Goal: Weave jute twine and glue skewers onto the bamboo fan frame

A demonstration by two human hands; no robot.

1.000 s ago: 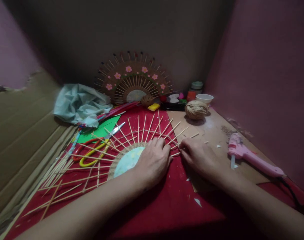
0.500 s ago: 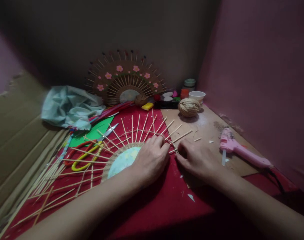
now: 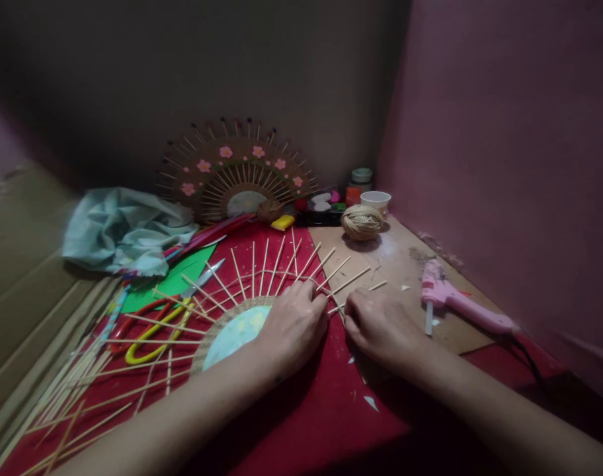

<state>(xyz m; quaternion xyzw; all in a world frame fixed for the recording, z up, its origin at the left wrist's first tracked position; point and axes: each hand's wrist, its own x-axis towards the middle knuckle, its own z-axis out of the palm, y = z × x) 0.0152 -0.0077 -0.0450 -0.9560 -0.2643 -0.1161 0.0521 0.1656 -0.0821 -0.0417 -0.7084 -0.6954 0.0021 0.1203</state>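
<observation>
A half-made fan of thin wooden sticks (image 3: 254, 271) radiates from a pale round disc (image 3: 232, 330) with a woven twine rim, lying on red paper (image 3: 331, 396). My left hand (image 3: 292, 325) rests on the fan's right side, fingers curled down over the sticks. Just beside it, my right hand (image 3: 381, 327) pinches the twine at the rightmost sticks. What its fingertips grip is too small to see clearly.
A finished flowered fan (image 3: 237, 172) leans on the back wall. A twine ball (image 3: 361, 221), a white cup (image 3: 375, 199) and jars sit behind. A pink glue gun (image 3: 460, 307) lies right. Yellow and red scissors (image 3: 153, 327), green paper (image 3: 175, 281), a crumpled cloth (image 3: 125, 228) and loose sticks (image 3: 73, 396) lie left.
The view has shifted, so everything sits lower and further left in the picture. Both hands stay at the fan's right side with only slight finger movement.
</observation>
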